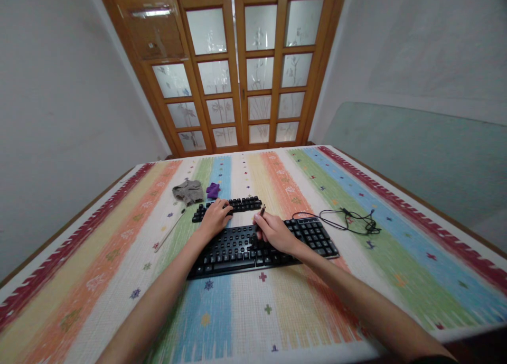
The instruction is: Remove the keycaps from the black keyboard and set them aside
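Black plastic makes up the keyboard [237, 264], which lies on the table just under the right hand [273, 231] and in front of the left wrist. From where I stand, the right hand is closed in a pinch, thumb and fingers around a slim dark tool [262, 211] pointing up and away; what sort of tool it is, I can't make out. The left hand [216, 216] is loosely curled, its fingertips reaching the loose keycaps [247, 202] set out in rows beyond the keyboard. Whether it has hold of one, I can't tell from here.

Part of the keyboard between the two hands looks stripped of its caps, while the number pad to the right of the right hand has its keys on. Farther out past that hand, a thin black cable [350, 222] lies in loops. Left of the left hand is a pale stick [169, 232] with a dark tip, and just beyond that hand sit a crumpled grey cloth [189, 191] and a smaller purple cloth [213, 190]. Striped tablecloth [261, 306] spreads beneath both arms.
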Available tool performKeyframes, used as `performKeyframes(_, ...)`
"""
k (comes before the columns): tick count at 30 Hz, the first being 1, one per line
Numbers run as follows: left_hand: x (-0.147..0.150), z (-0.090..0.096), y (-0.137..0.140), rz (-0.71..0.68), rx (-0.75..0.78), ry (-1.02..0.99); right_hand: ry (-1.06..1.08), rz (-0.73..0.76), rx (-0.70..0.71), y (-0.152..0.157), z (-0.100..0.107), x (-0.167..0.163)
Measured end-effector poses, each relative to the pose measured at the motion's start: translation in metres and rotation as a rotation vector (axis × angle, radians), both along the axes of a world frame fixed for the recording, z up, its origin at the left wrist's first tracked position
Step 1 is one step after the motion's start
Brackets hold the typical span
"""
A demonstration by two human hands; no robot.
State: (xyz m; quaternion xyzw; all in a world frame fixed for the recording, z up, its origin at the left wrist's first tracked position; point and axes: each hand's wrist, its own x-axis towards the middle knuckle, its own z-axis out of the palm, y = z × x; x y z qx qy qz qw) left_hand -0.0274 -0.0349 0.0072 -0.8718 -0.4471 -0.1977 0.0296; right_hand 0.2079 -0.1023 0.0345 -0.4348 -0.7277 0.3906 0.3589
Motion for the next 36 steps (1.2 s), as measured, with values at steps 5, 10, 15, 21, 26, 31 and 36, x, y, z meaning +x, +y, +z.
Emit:
performKeyframes(5, 0.021, 0.013, -0.025, -0.011, -0.182, -0.387, 0.068, 0.034, 0.049, -0.010, 0.005, 0.007)
performKeyframes(10, 0.046, 0.024, -0.054, -0.205, -0.748, -0.725, 0.132, 0.030, 0.093, -0.014, 0.005, 0.013)
performKeyframes(15, 0.049, 0.022, -0.060, -0.274, -0.951, -0.927, 0.206, 0.042, 0.072, -0.015, 0.006, 0.018)
performKeyframes(21, 0.045, 0.028, -0.063, -0.222, -0.837, -0.825, 0.200, 0.008, -0.003, -0.016, 0.005, 0.020)
performKeyframes(26, 0.036, 0.039, -0.061, -0.198, -0.512, -0.512, 0.056, -0.010, 0.059, -0.017, 0.004, 0.020)
performKeyframes(31, 0.023, 0.038, -0.045, -0.161, -0.249, -0.402, -0.119, 0.073, 0.141, -0.022, -0.002, 0.018)
performKeyframes(36, 0.015, 0.031, -0.032, -0.126, -0.186, -0.346, -0.064, 0.066, 0.100, -0.021, -0.017, 0.010)
